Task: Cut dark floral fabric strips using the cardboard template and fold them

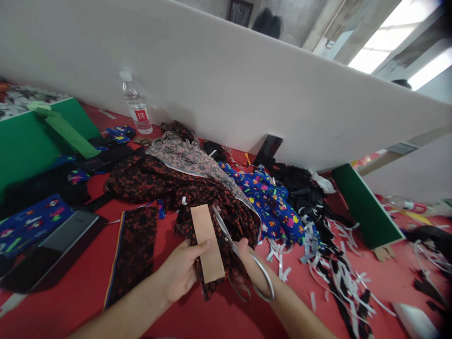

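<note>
My left hand (183, 270) is closed on a tan rectangular card (207, 245), thumb on top, pinning it against the dark floral fabric (148, 181). In my right hand (252, 270) is a pair of metal scissors (226, 230). Their blades point away from me along the card's right edge, over the fabric. Whether the blades are parted is hard to make out. The fabric spreads up and left in a heap, with its paler underside (197, 157) turned outward. A separate dark floral strip (136, 249) with a coloured edge lies flat to the left.
A water bottle (137, 106) stands by the white partition (212, 80), where a phone (269, 148) leans. Blue patterned fabric (270, 202) and white scraps (344, 278) lie right. Green panels (367, 207) flank the red table (289, 301); a dark box-like object (52, 249) sits left.
</note>
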`<state>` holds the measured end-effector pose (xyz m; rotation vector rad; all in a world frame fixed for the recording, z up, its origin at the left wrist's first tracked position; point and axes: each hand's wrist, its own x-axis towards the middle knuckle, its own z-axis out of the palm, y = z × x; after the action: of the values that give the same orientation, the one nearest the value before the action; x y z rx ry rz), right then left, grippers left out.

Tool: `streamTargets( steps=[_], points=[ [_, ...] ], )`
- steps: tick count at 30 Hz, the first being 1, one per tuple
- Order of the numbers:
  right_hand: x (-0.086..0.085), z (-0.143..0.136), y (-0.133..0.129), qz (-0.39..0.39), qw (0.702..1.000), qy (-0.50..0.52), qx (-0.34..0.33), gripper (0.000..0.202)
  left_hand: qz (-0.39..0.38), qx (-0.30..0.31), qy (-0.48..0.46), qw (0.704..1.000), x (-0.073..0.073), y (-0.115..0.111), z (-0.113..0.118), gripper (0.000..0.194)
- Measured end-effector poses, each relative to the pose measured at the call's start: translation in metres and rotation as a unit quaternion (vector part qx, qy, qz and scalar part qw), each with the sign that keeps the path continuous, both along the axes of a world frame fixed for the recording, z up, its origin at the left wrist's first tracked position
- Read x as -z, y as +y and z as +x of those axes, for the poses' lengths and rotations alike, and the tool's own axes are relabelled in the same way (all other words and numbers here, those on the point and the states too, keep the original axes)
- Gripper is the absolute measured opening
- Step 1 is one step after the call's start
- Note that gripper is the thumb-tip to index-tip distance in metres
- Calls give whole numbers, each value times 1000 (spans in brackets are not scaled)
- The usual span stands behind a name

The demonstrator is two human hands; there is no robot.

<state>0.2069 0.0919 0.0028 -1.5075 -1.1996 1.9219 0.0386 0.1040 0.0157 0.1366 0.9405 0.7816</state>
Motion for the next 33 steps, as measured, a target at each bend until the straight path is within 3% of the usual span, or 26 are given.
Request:
streamTargets(
  steps=[16,33],
  points=[
    [1,3,0,-2,998,-65,22,74,-9,18,12,1000,-3,-1,3,39],
    [-3,2,2,24,1000,6,6,70,-7,26,6,1000,0,-3,5,38]
  ],
)
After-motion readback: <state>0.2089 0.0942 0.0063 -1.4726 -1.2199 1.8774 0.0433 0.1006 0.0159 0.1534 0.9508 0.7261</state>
